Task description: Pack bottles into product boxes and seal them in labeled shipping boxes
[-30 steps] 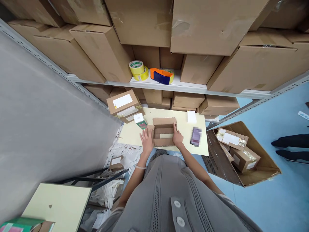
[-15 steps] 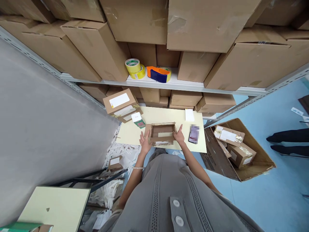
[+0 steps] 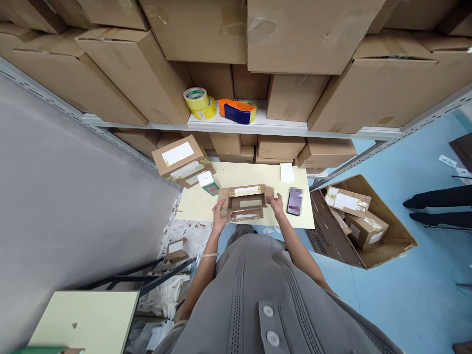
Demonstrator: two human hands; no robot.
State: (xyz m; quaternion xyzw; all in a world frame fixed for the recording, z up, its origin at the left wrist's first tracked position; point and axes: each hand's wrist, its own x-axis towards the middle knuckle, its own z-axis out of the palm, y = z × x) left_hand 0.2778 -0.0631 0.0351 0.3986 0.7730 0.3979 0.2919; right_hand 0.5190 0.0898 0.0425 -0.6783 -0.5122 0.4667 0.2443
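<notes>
A small brown cardboard box point(image 3: 246, 202) lies on the pale yellow table point(image 3: 195, 204) with its flaps spread open. My left hand point(image 3: 219, 218) grips the box's left flap, fingers curled on the card. My right hand point(image 3: 278, 204) holds the right flap the same way. A white strip shows on the far flap. A phone point(image 3: 295, 201) lies just right of my right hand. A small green packet with a white label point(image 3: 207, 183) sits left of the box.
Two stacked labelled cartons point(image 3: 181, 160) stand at the table's back left. A white card point(image 3: 286, 172) lies at the back right. The shelf above holds yellow tape rolls point(image 3: 199, 102) and a tape dispenser point(image 3: 236, 111). An open carton of parcels point(image 3: 363, 225) sits on the blue floor; another person's legs point(image 3: 435, 209) are far right.
The box's flaps have been pulled outward, and the box now lies open. Both hands moved from its top to its left and right flaps.
</notes>
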